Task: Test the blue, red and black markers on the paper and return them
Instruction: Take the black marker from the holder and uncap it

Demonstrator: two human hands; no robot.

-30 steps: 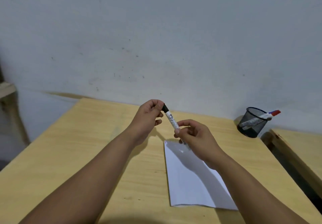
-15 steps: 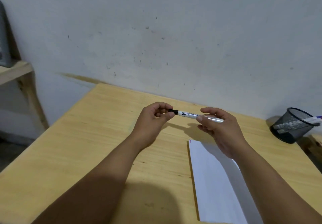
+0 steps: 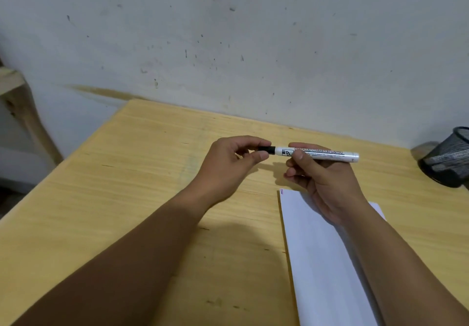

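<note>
A black marker (image 3: 319, 153) with a white barrel lies level in the air above the wooden table (image 3: 152, 186). My right hand (image 3: 322, 181) grips the barrel. My left hand (image 3: 228, 166) pinches the black cap (image 3: 267, 149) at the marker's left end; the cap looks seated on the barrel. A white sheet of paper (image 3: 324, 257) lies on the table under my right forearm, with small red and blue marks at its top left corner (image 3: 282, 191). The black mesh pen holder (image 3: 449, 161) stands at the right edge, partly cut off; pale marker barrels show through its mesh.
A grey, scuffed wall (image 3: 228, 34) runs right behind the table. A wooden shelf or frame (image 3: 15, 92) stands off the table's left side.
The marker went from tilted steeply to level, and both hands stayed on it. The view shifted left, so the pen holder slid to the right edge.
</note>
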